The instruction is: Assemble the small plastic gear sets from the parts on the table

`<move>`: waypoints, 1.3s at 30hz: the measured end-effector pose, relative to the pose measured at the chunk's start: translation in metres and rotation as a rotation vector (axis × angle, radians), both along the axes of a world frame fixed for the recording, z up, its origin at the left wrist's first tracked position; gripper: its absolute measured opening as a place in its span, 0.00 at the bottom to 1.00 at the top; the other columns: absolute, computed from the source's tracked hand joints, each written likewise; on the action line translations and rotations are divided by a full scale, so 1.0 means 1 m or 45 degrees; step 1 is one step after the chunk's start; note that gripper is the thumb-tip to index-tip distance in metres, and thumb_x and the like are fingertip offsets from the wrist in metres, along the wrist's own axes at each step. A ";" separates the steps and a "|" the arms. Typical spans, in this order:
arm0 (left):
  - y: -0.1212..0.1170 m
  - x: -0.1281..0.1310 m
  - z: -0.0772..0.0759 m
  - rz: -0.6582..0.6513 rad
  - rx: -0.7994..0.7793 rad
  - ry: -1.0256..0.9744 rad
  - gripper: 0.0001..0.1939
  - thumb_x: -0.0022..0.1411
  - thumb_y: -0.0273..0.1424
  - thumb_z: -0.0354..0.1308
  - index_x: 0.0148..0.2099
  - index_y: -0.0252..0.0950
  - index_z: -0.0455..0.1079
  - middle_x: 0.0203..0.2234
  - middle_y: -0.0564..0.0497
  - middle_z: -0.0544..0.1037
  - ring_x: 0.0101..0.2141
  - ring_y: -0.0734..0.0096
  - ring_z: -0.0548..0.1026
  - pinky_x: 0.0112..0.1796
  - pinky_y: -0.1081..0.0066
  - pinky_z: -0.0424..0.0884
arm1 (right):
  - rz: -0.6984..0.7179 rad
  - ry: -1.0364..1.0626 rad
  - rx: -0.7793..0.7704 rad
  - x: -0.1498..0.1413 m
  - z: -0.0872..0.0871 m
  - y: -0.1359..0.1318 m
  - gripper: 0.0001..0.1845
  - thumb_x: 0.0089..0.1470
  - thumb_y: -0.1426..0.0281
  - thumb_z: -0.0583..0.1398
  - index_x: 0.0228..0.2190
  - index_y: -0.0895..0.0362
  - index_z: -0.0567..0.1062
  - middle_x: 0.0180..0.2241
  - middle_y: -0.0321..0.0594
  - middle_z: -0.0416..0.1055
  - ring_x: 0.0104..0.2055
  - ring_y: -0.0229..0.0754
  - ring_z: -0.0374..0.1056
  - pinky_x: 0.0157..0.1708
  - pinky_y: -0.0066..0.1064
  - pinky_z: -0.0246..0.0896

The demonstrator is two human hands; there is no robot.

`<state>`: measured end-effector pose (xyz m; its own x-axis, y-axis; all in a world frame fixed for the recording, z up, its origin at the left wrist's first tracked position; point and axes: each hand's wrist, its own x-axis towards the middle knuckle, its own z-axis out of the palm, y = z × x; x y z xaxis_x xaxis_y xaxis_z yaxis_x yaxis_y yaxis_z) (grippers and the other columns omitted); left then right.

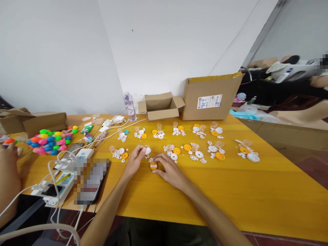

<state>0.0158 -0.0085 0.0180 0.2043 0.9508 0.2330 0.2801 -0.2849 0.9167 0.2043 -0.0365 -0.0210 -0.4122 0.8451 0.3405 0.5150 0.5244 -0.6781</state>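
Observation:
Between the thumb and fingers of my left hand [135,160] is a small white round plastic piece [148,150], held just above the table. My right hand [171,171] rests to its right, with thumb and forefinger curved round a small orange round cap [153,166] that lies on the table. Small white bits sit on the orange cap. Right behind it lies a white perforated plastic piece [151,160]. The set nearest my right hand has an orange ring [176,151], a white disc [174,156] and a clear cup.
Several similar sets of parts lie in two rows. An open carton [162,106], a large box [212,99] and a water bottle [130,106] stand behind. At left are colourful plastic balls [50,140], power strips [64,181], cables, a phone [94,182] and another person's arm [9,174].

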 end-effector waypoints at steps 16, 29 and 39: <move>-0.001 0.003 -0.001 -0.137 -0.232 0.017 0.23 0.58 0.52 0.57 0.28 0.36 0.65 0.20 0.57 0.68 0.24 0.74 0.66 0.29 0.73 0.64 | -0.034 -0.017 0.033 -0.001 0.000 0.000 0.13 0.52 0.77 0.66 0.38 0.53 0.71 0.44 0.41 0.70 0.47 0.47 0.69 0.48 0.38 0.65; -0.001 0.003 -0.006 -0.156 -0.136 0.059 0.18 0.59 0.47 0.59 0.31 0.36 0.68 0.29 0.53 0.76 0.32 0.70 0.72 0.37 0.71 0.67 | -0.030 0.034 0.038 0.000 -0.006 0.002 0.12 0.53 0.75 0.65 0.38 0.51 0.71 0.46 0.41 0.69 0.48 0.47 0.69 0.49 0.40 0.65; -0.002 -0.005 0.004 -0.282 -0.303 -0.102 0.16 0.57 0.45 0.62 0.32 0.36 0.70 0.26 0.54 0.72 0.30 0.72 0.68 0.36 0.72 0.65 | -0.031 0.035 0.000 -0.001 -0.003 0.001 0.14 0.52 0.75 0.66 0.39 0.51 0.72 0.47 0.40 0.69 0.51 0.47 0.68 0.52 0.40 0.64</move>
<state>0.0104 -0.0107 0.0217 0.4022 0.9149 0.0331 0.1597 -0.1057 0.9815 0.2038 -0.0353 -0.0238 -0.3816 0.8549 0.3515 0.5089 0.5118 -0.6922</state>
